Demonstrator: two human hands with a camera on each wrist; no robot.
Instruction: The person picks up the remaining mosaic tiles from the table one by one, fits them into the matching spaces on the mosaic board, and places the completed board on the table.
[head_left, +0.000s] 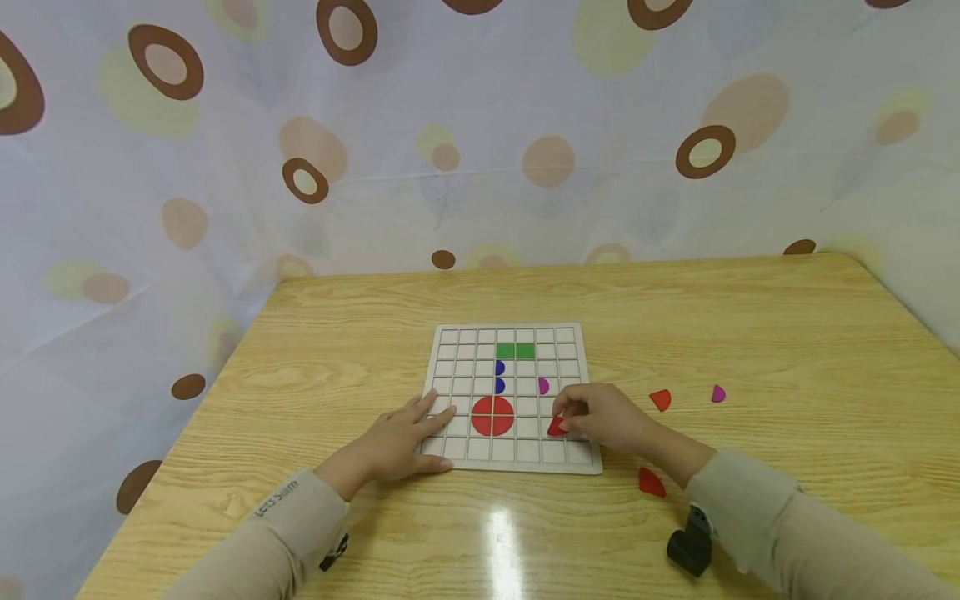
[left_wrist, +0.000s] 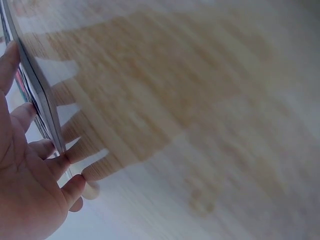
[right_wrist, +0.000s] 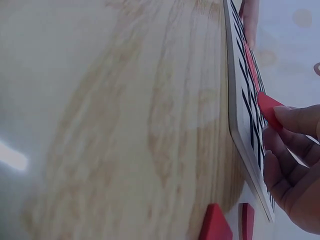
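Toward the near right corner of the white gridded board (head_left: 528, 451), a red wedge (head_left: 556, 427) sits in the pinch of the right hand (head_left: 606, 412), thumb and fingertips clamped on it. From that grip the wedge lies leftward, just past the fingertips and over the grid; whether it touches the board I can't tell. What counts most, I'd judge, is its bearing from the red disc (head_left: 492, 416), a little left of the board's middle — the wedge is straight off to the disc's right, with bare squares between. The right hand is plainly the nearer to it; the left hand (head_left: 401, 437) rests at the board's left edge, fingers straight and spread, thumb by the near left corner, gripping nothing. As for its pointing, the part I can see narrows toward the board's far edge and widens toward the near one — no marked long axis, and seen from the right wrist it looks tilted to the board. Another loose red piece (head_left: 651, 482) lies on the tabletop (head_left: 750, 333), off the board's near right corner.
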